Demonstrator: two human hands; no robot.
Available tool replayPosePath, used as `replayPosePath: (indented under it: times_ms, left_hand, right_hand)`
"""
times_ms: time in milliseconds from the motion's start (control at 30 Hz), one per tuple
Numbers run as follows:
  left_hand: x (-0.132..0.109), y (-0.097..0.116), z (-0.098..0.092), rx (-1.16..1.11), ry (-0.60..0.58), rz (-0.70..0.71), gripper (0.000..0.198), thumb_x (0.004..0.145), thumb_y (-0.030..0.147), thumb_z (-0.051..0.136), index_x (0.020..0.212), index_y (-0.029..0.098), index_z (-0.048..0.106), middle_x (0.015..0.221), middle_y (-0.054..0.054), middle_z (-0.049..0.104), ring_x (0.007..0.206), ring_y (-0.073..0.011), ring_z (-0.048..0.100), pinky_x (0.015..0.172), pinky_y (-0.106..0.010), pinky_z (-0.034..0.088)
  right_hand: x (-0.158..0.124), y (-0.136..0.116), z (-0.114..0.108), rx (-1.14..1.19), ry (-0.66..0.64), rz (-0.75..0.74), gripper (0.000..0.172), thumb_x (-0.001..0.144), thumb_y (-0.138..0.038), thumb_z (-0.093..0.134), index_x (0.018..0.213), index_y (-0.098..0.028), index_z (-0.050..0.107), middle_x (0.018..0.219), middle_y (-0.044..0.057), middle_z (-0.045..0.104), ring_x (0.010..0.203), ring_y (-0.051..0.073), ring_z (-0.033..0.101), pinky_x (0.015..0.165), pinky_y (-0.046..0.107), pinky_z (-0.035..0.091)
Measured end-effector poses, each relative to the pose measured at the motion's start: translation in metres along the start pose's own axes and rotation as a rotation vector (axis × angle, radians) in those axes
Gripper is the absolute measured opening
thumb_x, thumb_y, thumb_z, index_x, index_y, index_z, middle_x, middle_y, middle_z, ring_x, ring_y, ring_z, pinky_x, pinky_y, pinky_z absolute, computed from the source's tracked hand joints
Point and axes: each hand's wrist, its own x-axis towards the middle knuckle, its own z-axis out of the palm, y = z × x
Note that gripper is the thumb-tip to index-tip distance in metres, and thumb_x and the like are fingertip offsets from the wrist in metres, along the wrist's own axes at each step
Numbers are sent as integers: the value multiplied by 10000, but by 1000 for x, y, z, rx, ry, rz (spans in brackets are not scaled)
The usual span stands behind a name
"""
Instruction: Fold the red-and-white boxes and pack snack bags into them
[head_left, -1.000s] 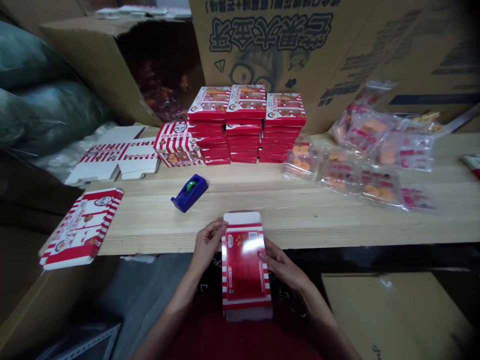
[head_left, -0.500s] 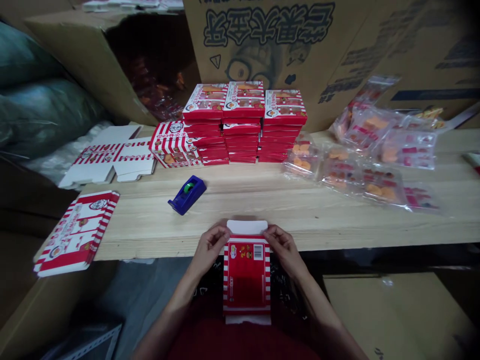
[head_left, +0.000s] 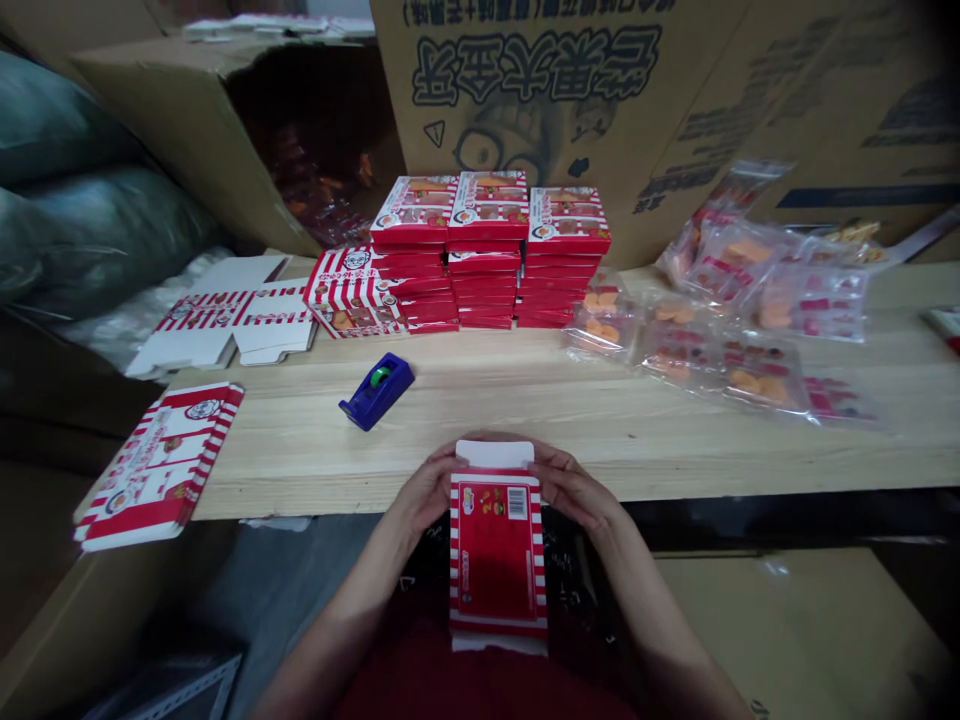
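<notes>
Closer together than a moment ago: left hand and right hand, clamped on the top end of a flat red and white box, just behind its white flap. Box at six o'clock, over the near edge of the surface; blue tape dispenser at eleven o'clock. Best with even, soft pressure from both sides, so no bend in the flap.

- At 12 o'clock: large black Chinese characters are being shown on a cardboard carton, unreadable.
- At 6 o'clock: a barcode is being shown on a red-striped box, its digits too small.
</notes>
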Motion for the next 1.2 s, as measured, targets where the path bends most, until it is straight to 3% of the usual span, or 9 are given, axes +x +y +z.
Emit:
replayPosePath:
  times_ms: [67,133,333,500,600,733,900,1033,1200]
  left_hand:
    - [1,2,-3,13,-25,-40,279,719,306,809,983,219,783,935,-89,793,768,-256,738,729,-402,603]
    - [3,4,-6,21,-35,-37,260,717,280,818,968,217,799,927,-85,801,760,-251,743,742,-397,599]
    - [4,7,-15,271,-208,73,368,875,398,729,1203,238,773,1330,-120,717,1207,-318,683,1042,-500,519]
    - [-6,11,-18,611,-248,306,265,961,373,639,1175,312,783,1378,-85,691,1354,-291,584,1182,-533,386]
    - [-12,16,-13,673,-304,318,263,968,356,637,1190,326,774,1375,-84,692,1329,-294,608,1141,-523,436]
    - [-10,26,-6,653,-314,222,276,965,402,640,1143,258,795,1194,-114,777,1128,-298,722,1011,-486,535]
    - [5,38,-3,711,-341,155,396,892,370,737,1262,229,737,1267,-115,751,1122,-274,717,963,-416,557]
    - [14,41,-3,834,-316,157,339,930,385,681,1211,219,774,1113,-85,801,948,-244,733,834,-341,572]
    - [16,34,-1,761,-312,117,345,925,398,676,1192,212,787,1032,-80,812,874,-232,725,748,-302,548]
  right_hand:
    - [-3,-3,-1,-9,-7,-5,509,570,-379,952,1046,-310,783,952,9,827,970,283,766,895,440,611]
    - [-4,-1,-2,-25,-39,-5,422,590,-397,949,978,-314,805,945,21,831,986,295,764,911,457,609]
    - [-5,18,-9,-226,-124,-142,322,828,-506,793,1075,-302,818,1254,60,771,1250,307,669,1135,534,452]
    - [-12,19,-23,-450,-182,-226,306,868,-475,768,1139,-336,793,1313,51,742,1329,293,611,1207,546,355]
    - [-16,8,-24,-499,-218,-206,263,879,-469,755,1095,-329,808,1247,56,772,1237,287,671,1145,538,430]
    - [-11,-11,-15,-511,-312,-187,206,878,-448,749,962,-278,832,1065,49,818,1035,264,744,989,485,545]
    - [7,-21,-13,-516,-433,-41,318,827,-453,800,1102,-293,805,1129,49,814,989,268,762,929,472,582]
    - [19,-17,-16,-505,-408,-17,381,806,-486,807,1099,-243,810,1045,48,832,923,251,776,871,414,596]
    - [23,-9,-20,-498,-353,-50,321,787,-501,816,977,-242,833,910,26,837,803,215,768,792,363,600]
